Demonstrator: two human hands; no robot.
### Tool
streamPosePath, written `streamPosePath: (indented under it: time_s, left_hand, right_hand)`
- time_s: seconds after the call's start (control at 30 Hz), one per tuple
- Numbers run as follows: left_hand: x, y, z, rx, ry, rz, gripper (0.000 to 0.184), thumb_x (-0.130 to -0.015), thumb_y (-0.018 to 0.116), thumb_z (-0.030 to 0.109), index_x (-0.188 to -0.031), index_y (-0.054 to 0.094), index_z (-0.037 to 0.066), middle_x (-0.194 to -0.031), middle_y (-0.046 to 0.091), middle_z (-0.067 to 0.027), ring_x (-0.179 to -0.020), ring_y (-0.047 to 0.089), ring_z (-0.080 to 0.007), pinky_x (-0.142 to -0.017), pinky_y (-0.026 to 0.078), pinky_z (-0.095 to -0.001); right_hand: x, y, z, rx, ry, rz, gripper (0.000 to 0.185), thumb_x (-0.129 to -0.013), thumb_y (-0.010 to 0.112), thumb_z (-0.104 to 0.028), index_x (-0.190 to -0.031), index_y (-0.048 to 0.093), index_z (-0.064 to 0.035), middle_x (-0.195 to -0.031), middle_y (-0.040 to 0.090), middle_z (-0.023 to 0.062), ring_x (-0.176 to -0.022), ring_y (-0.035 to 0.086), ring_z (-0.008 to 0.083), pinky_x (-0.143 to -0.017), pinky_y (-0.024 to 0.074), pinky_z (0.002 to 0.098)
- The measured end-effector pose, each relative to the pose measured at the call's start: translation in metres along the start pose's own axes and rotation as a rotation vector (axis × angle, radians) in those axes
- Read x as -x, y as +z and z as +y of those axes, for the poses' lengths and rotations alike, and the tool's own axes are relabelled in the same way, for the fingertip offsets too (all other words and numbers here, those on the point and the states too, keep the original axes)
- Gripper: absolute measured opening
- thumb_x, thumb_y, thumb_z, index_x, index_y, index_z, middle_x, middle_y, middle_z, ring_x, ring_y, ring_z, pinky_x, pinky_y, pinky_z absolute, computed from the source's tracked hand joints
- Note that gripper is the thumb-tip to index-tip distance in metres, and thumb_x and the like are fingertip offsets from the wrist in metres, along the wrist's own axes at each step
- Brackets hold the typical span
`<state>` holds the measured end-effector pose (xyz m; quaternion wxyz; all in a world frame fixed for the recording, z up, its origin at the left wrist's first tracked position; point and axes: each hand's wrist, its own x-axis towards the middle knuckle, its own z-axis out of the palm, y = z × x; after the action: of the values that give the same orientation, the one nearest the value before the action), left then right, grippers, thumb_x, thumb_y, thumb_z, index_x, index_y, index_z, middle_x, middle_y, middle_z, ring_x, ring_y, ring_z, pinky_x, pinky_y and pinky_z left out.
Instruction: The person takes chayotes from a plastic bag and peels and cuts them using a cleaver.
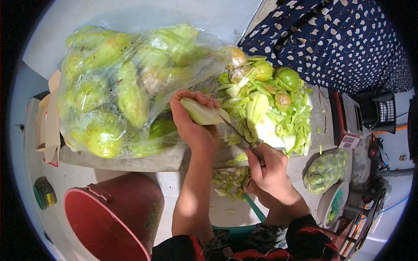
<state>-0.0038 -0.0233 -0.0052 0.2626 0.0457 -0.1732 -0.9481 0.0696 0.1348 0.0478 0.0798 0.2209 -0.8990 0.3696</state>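
My left hand [193, 126] cups a peeled, pale-green fruit [202, 114], with the fingers curled over its far side. My right hand [271, 169] grips a knife [238, 132] by its handle. The dark, narrow blade points up and left, and its tip meets the right end of the fruit. Beyond the knife lies a heap of green peelings [287, 124] with pale cut pieces in it. Whole green and orange-brown fruits, one a glossy green fruit [288, 78], rest on the heap. Left of my hands, a large clear plastic bag [117, 91] holds several green fruits.
A red bucket [115, 213] lies tilted below the table edge [130, 163]. More peelings [228, 182] are on the floor. At right are a red scale [346, 119], a black crate [381, 111], a bagged batch of green produce [325, 170] and a white tub [334, 204]. Dark patterned cloth [326, 39] hangs behind.
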Motion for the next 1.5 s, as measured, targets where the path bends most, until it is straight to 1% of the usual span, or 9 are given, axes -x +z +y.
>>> streamPosePath:
  time_s: [0.03,0.23,0.47,0.73,1.17,1.27,1.37,1.43,1.5]
  left_hand:
    - [0.000,0.000,0.000,0.011,0.000,-0.019,0.033,-0.101,0.040,0.045,-0.101,0.049,0.013,-0.078,0.047,-0.0058,-0.072,0.045,-0.0207,-0.068,0.042,-0.0387]
    - [0.001,-0.001,0.002,-0.026,0.031,-0.049,0.034,-0.101,0.040,0.045,-0.103,0.049,0.012,-0.079,0.048,-0.0055,-0.073,0.046,-0.0208,-0.069,0.042,-0.0382]
    - [0.001,0.000,0.002,-0.105,0.072,-0.067,0.034,-0.101,0.040,0.045,-0.103,0.049,0.012,-0.079,0.047,-0.0060,-0.071,0.045,-0.0203,-0.068,0.041,-0.0379]
    - [0.001,0.000,0.008,-0.168,0.062,-0.042,0.028,-0.100,0.043,0.041,-0.103,0.049,0.014,-0.072,0.045,-0.0055,-0.063,0.042,-0.0185,-0.060,0.038,-0.0350]
    - [-0.002,0.002,0.013,-0.146,0.029,-0.061,0.028,-0.099,0.043,0.041,-0.099,0.050,0.015,-0.070,0.046,-0.0056,-0.061,0.041,-0.0177,-0.059,0.037,-0.0336]
    - [-0.003,0.000,0.013,-0.201,0.079,-0.118,0.029,-0.099,0.043,0.043,-0.101,0.049,0.015,-0.070,0.047,-0.0068,-0.061,0.043,-0.0185,-0.058,0.038,-0.0342]
    - [-0.001,0.002,0.014,-0.319,0.152,-0.157,0.032,-0.099,0.043,0.043,-0.103,0.048,0.012,-0.072,0.049,-0.0093,-0.062,0.046,-0.0204,-0.058,0.041,-0.0361]
    - [0.000,0.001,0.013,-0.448,0.249,-0.256,0.035,-0.099,0.043,0.042,-0.105,0.046,0.008,-0.073,0.051,-0.0117,-0.063,0.050,-0.0228,-0.060,0.044,-0.0385]
    - [0.004,0.006,0.008,-0.408,0.238,-0.251,0.035,-0.099,0.043,0.041,-0.106,0.046,0.007,-0.073,0.051,-0.0126,-0.063,0.050,-0.0233,-0.061,0.045,-0.0391]
  right_hand:
    - [0.003,-0.001,0.000,-0.007,0.021,-0.064,0.011,-0.077,0.066,-0.004,-0.082,0.057,-0.0005,-0.073,0.055,0.0175,-0.061,0.057,0.0381,-0.053,0.0465,0.0444]
    - [0.006,0.003,0.003,0.025,-0.077,-0.111,0.015,-0.074,0.066,-0.004,-0.084,0.055,-0.0030,-0.071,0.049,0.0160,-0.060,0.056,0.0389,-0.053,0.0469,0.0465]
    - [0.003,0.002,0.001,0.020,-0.037,-0.125,0.013,-0.076,0.065,-0.004,-0.083,0.055,-0.0026,-0.071,0.051,0.0165,-0.061,0.057,0.0383,-0.053,0.0473,0.0452]
    - [-0.002,-0.001,-0.003,-0.035,0.023,-0.105,0.010,-0.084,0.064,-0.004,-0.082,0.056,0.0012,-0.068,0.054,0.0181,-0.060,0.057,0.0382,-0.052,0.0455,0.0429]
    - [0.002,-0.001,-0.004,-0.045,-0.018,-0.126,0.012,-0.081,0.066,-0.002,-0.083,0.055,0.0004,-0.070,0.053,0.0179,-0.060,0.056,0.0384,-0.052,0.0449,0.0443]
    - [0.002,-0.003,-0.004,-0.015,0.004,-0.144,0.013,-0.080,0.065,-0.003,-0.085,0.053,-0.0010,-0.071,0.051,0.0170,-0.062,0.056,0.0385,-0.053,0.0453,0.0455]
    - [0.004,-0.003,-0.006,0.026,-0.046,-0.182,0.016,-0.078,0.065,-0.004,-0.086,0.052,-0.0026,-0.072,0.050,0.0159,-0.062,0.055,0.0386,-0.053,0.0460,0.0462]
    - [0.005,0.000,-0.005,0.046,-0.059,-0.163,0.019,-0.076,0.066,-0.004,-0.089,0.052,-0.0042,-0.074,0.050,0.0149,-0.063,0.056,0.0382,-0.053,0.0465,0.0461]
    - [0.006,0.003,-0.003,0.069,-0.057,-0.151,0.020,-0.075,0.067,-0.005,-0.089,0.052,-0.0049,-0.075,0.050,0.0144,-0.063,0.056,0.0380,-0.054,0.0468,0.0463]
